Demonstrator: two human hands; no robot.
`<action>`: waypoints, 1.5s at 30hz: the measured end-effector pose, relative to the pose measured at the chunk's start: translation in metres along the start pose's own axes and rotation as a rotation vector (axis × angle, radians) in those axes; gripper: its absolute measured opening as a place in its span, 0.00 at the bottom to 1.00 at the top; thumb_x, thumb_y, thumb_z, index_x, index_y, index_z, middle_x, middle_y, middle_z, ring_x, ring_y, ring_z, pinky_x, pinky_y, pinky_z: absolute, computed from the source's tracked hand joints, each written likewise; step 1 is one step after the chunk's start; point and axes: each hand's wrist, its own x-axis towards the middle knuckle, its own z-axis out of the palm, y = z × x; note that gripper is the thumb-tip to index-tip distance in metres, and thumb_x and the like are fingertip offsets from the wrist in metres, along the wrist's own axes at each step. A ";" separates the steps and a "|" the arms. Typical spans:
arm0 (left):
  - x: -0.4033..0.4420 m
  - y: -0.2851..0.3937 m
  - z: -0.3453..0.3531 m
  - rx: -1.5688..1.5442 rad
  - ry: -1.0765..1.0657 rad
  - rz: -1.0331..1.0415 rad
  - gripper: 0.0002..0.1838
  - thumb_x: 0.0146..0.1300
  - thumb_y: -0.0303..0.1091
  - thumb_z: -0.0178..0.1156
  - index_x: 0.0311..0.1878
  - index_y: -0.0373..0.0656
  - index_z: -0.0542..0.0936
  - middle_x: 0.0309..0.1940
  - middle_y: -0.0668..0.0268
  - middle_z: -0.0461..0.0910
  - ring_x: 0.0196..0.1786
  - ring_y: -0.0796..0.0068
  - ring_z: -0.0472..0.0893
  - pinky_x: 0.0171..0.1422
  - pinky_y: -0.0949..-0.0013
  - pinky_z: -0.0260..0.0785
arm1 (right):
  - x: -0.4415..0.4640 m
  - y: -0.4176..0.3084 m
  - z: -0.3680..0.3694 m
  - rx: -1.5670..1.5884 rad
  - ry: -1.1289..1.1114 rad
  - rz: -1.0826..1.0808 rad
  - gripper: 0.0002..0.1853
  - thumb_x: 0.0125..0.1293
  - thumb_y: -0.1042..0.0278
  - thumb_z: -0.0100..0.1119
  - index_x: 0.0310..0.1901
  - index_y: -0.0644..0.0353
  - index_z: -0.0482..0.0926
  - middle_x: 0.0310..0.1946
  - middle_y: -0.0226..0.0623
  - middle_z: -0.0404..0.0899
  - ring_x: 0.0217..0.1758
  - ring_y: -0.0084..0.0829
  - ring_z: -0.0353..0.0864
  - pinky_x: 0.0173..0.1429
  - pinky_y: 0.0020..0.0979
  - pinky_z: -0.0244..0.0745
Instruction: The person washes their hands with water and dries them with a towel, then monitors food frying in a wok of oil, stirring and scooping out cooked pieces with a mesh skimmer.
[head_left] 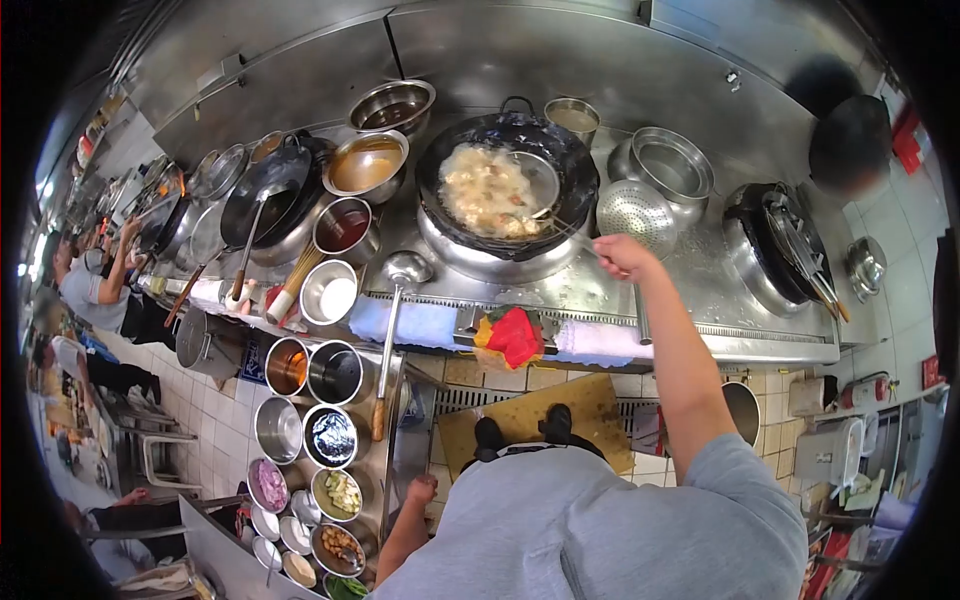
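Observation:
My right hand [625, 257] is closed around the handle of a long thin metal utensil [574, 235], whose end reaches into a large black wok [580, 170]. Its working end is too small to identify. Pale pieces of food [485, 190] bubble in foamy liquid in the wok. My left hand [423, 488] hangs low beside the side counter, its fingers curled, with nothing visible in them. Close to my right hand, a perforated strainer [637, 218] rests by a steel pot [672, 165], its handle toward the stove's front edge.
A ladle [407, 267] lies across the front edge, left of the wok. Metal bowls [367, 163] of liquid stand beyond it. Ingredient containers [268, 484] fill the left counter. Red and yellow cloths [512, 336] hang in front. Another wok [775, 240] stands right; people [95, 290] are far left.

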 end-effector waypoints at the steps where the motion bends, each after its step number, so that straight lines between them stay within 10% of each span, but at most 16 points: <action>1: -0.002 -0.014 0.001 0.313 -0.063 0.191 0.14 0.52 0.42 0.52 0.29 0.40 0.77 0.28 0.57 0.80 0.30 0.66 0.79 0.38 0.64 0.71 | 0.009 0.005 0.020 0.005 -0.014 -0.028 0.08 0.65 0.66 0.46 0.42 0.59 0.71 0.17 0.26 0.68 0.11 0.15 0.61 0.12 0.20 0.53; 7: -0.003 0.053 -0.025 0.137 -0.043 -0.156 0.15 0.54 0.43 0.51 0.30 0.39 0.78 0.31 0.55 0.80 0.36 0.63 0.80 0.40 0.63 0.71 | -0.002 0.016 0.068 0.218 -0.065 -0.100 0.05 0.67 0.65 0.46 0.37 0.55 0.69 0.16 0.23 0.65 0.10 0.12 0.57 0.11 0.17 0.49; 9: 0.028 0.041 -0.022 0.182 0.089 0.149 0.16 0.56 0.43 0.52 0.34 0.39 0.79 0.34 0.56 0.80 0.38 0.67 0.80 0.39 0.65 0.71 | -0.012 0.018 0.057 0.234 -0.105 -0.127 0.05 0.67 0.66 0.46 0.37 0.56 0.70 0.15 0.23 0.65 0.10 0.13 0.57 0.12 0.17 0.49; 12: 0.047 0.091 -0.026 -0.312 0.149 -0.063 0.15 0.59 0.39 0.53 0.43 0.39 0.76 0.34 0.62 0.79 0.33 0.76 0.78 0.36 0.71 0.69 | -0.033 0.014 0.042 0.141 -0.094 -0.192 0.05 0.67 0.67 0.45 0.37 0.57 0.70 0.14 0.23 0.65 0.09 0.13 0.57 0.12 0.17 0.50; 17: 0.053 0.141 -0.035 -0.442 0.073 -0.042 0.14 0.59 0.33 0.54 0.48 0.40 0.73 0.32 0.65 0.78 0.34 0.80 0.75 0.36 0.75 0.68 | -0.055 0.014 0.020 0.107 -0.045 -0.168 0.15 0.67 0.68 0.45 0.54 0.59 0.67 0.18 0.27 0.69 0.11 0.15 0.61 0.14 0.17 0.55; 26: 0.049 0.080 -0.020 -0.040 0.058 -0.147 0.17 0.55 0.45 0.54 0.45 0.48 0.77 0.41 0.55 0.79 0.49 0.54 0.75 0.53 0.60 0.67 | -0.075 0.011 0.014 0.159 0.019 -0.178 0.15 0.67 0.68 0.44 0.55 0.59 0.66 0.23 0.29 0.69 0.15 0.16 0.62 0.16 0.17 0.56; 34: 0.047 0.064 -0.027 -0.324 -0.001 -0.192 0.13 0.58 0.38 0.54 0.44 0.44 0.76 0.32 0.63 0.80 0.35 0.74 0.79 0.37 0.71 0.71 | -0.071 0.008 0.010 0.181 0.119 -0.171 0.19 0.67 0.68 0.44 0.59 0.58 0.63 0.21 0.27 0.67 0.13 0.16 0.59 0.15 0.19 0.55; 40: -0.041 0.300 -0.164 -0.704 -0.129 0.346 0.06 0.55 0.29 0.57 0.36 0.43 0.73 0.29 0.66 0.77 0.31 0.76 0.75 0.38 0.75 0.69 | -0.059 0.014 0.013 -0.293 0.513 -0.357 0.18 0.64 0.66 0.48 0.54 0.61 0.70 0.30 0.44 0.78 0.24 0.31 0.78 0.29 0.31 0.72; 43: -0.148 0.425 -0.267 -0.361 0.456 1.063 0.08 0.53 0.34 0.54 0.30 0.39 0.71 0.34 0.63 0.74 0.38 0.75 0.71 0.46 0.68 0.64 | -0.062 0.008 0.011 -0.542 0.661 -0.454 0.18 0.60 0.65 0.50 0.52 0.61 0.72 0.41 0.52 0.77 0.46 0.51 0.74 0.53 0.40 0.67; 45: -0.217 0.463 -0.303 -0.146 0.844 1.444 0.08 0.53 0.34 0.54 0.30 0.40 0.71 0.34 0.63 0.74 0.38 0.76 0.71 0.46 0.68 0.64 | -0.051 0.021 0.006 -0.591 0.668 -0.501 0.18 0.60 0.65 0.50 0.52 0.61 0.72 0.38 0.51 0.78 0.43 0.48 0.76 0.50 0.38 0.69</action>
